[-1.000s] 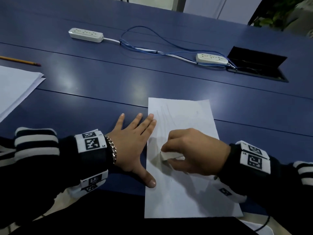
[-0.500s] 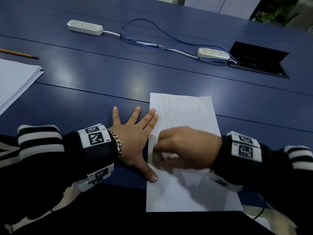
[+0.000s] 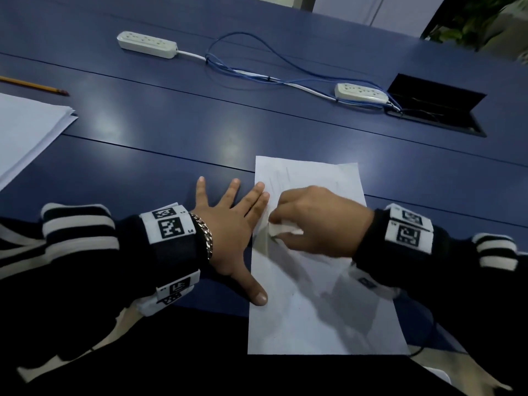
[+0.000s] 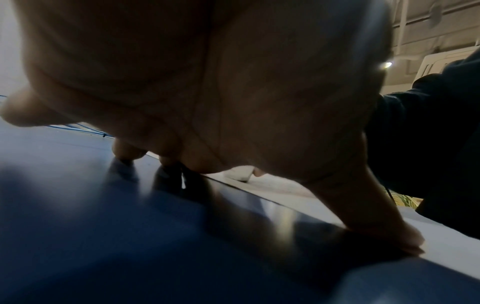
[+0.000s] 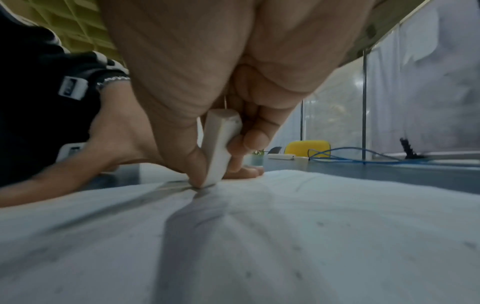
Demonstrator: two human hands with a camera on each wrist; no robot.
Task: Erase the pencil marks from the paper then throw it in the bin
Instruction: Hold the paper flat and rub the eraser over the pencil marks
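The right hand [image 3: 317, 221] pinches a white eraser [image 5: 219, 148] between thumb and fingers, its lower end pressed on the paper [image 3: 323, 315], which lies flat on the blue table [image 3: 171, 144]. Just left of that grip the left hand [image 3: 231, 232] lies flat with fingers spread, fingertips and thumb pinning the sheet's edge. To erase cleanly, short strokes away from the pinned edge should keep the sheet from buckling, then move up to the faint pencil marks [image 3: 281, 178] just beyond the eraser.

Head view above; wrist views table-level.
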